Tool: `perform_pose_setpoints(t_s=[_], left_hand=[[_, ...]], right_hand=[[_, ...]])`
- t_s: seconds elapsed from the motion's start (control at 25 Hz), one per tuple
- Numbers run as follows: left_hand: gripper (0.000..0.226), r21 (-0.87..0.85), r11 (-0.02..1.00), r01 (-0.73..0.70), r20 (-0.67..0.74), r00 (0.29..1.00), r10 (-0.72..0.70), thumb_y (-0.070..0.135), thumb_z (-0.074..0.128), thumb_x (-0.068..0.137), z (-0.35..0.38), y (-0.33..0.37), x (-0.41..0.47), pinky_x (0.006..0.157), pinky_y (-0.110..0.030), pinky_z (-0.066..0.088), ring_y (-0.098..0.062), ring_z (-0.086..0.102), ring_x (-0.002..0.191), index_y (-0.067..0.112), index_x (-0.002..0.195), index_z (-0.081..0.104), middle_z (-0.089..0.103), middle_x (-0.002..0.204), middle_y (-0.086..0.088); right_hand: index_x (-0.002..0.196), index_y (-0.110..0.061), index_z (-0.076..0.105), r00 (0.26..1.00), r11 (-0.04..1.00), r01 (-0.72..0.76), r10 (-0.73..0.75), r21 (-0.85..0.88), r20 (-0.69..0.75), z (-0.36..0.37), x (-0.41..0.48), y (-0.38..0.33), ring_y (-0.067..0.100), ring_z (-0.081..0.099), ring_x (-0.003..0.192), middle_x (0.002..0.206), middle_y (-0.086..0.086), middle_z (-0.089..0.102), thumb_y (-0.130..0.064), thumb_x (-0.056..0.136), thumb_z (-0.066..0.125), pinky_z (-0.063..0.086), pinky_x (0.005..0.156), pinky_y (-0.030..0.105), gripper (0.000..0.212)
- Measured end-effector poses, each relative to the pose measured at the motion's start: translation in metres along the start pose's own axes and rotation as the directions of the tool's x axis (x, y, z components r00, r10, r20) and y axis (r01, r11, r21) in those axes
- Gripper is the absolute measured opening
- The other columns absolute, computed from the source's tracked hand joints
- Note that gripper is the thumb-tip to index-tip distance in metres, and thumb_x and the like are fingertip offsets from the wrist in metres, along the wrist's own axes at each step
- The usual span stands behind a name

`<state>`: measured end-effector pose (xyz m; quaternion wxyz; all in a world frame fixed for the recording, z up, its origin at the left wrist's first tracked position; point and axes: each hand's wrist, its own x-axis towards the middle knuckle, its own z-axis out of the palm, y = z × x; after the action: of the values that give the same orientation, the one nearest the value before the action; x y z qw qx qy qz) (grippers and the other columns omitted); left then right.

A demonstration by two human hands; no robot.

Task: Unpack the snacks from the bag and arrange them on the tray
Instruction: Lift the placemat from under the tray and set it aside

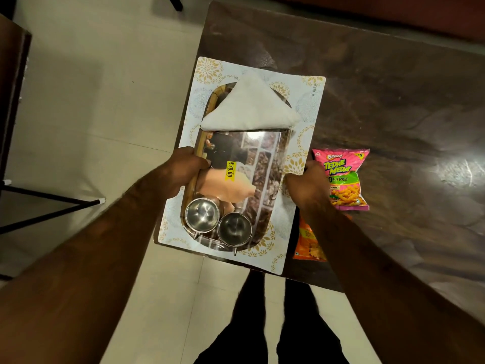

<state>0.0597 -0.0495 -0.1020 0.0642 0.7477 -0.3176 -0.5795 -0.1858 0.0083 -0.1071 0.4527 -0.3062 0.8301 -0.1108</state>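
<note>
Two hands are closed on the long sides of a tray: the left hand is clamped over the left rim with the thumb on top, and the right hand is gripped on the right rim. The tray is set on the near left corner of a dark desk, with its near end projecting past the desk edge over the tiled floor. A folded white cloth is laid across the far half of the tray. Two steel cups are seated side by side, touching, at the near end. A yellow price sticker is fixed near the middle. A pink snack packet is placed on the desk just beside the right hand. An orange snack packet is partly hidden under the right forearm.
</note>
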Motion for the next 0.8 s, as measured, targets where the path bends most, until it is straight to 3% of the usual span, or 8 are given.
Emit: perform_pose_setpoints(t_s=[0.16, 0.36, 0.56, 0.72, 0.8], left_hand=[[0.023, -0.094, 0.995, 0.038, 0.058, 0.998, -0.033, 0.016, 0.066, 0.093, -0.004, -0.008, 0.006, 0.071, -0.034, 0.05, -0.024, 0.062, 0.089, 0.011, 0.115, 0.063, 0.065, 0.094, -0.005], [0.034, -0.125, 0.992, -0.019, 0.097, 0.995, 0.031, 0.012, 0.064, 0.095, -0.006, -0.013, 0.011, 0.07, -0.033, 0.05, -0.019, 0.06, 0.088, 0.017, 0.128, 0.058, 0.061, 0.096, -0.001], [0.039, -0.095, 0.993, -0.077, 0.124, 0.988, 0.088, 0.015, 0.065, 0.094, -0.02, -0.015, 0.01, 0.074, -0.038, 0.052, -0.023, 0.059, 0.094, 0.024, 0.131, 0.055, 0.058, 0.104, -0.004], [0.04, -0.14, 0.987, -0.074, 0.132, 0.987, 0.093, 0.013, 0.065, 0.095, -0.029, -0.021, 0.011, 0.081, -0.042, 0.054, -0.026, 0.058, 0.099, 0.025, 0.131, 0.054, 0.055, 0.113, -0.011], [0.044, -0.165, 0.984, -0.069, 0.151, 0.984, 0.094, 0.011, 0.064, 0.095, -0.033, -0.026, 0.009, 0.074, -0.038, 0.057, -0.025, 0.059, 0.098, 0.022, 0.135, 0.052, 0.056, 0.11, -0.01]], right_hand=[[0.134, -0.017, 0.067, 1.0, 0.999, 0.01, -0.009, 0.049, -0.008, 0.005, 0.001, 0.002, 0.033, 0.073, 0.12, 0.13, 0.003, 0.077, -0.012, 0.095, 0.058, 0.058, 0.104, 0.048, 0.041], [0.118, -0.015, 0.069, 0.995, 0.997, 0.071, -0.07, 0.011, -0.077, 0.004, 0.001, 0.006, 0.032, 0.073, 0.114, 0.119, 0.003, 0.079, -0.01, 0.096, 0.063, 0.058, 0.1, 0.048, 0.023], [0.121, -0.011, 0.069, 0.988, 0.993, 0.116, -0.114, 0.011, -0.108, 0.001, -0.003, 0.006, 0.032, 0.071, 0.116, 0.12, 0.005, 0.078, -0.007, 0.097, 0.063, 0.057, 0.1, 0.047, 0.025], [0.121, -0.015, 0.068, 0.962, 0.986, 0.157, -0.163, -0.046, -0.217, -0.008, -0.01, -0.001, 0.033, 0.072, 0.11, 0.117, 0.005, 0.078, -0.008, 0.098, 0.06, 0.055, 0.089, 0.039, 0.026], [0.126, -0.018, 0.067, 0.945, 0.987, 0.151, -0.16, -0.053, -0.284, -0.017, -0.012, -0.007, 0.033, 0.072, 0.111, 0.12, 0.005, 0.078, -0.009, 0.099, 0.058, 0.052, 0.089, 0.036, 0.03]])
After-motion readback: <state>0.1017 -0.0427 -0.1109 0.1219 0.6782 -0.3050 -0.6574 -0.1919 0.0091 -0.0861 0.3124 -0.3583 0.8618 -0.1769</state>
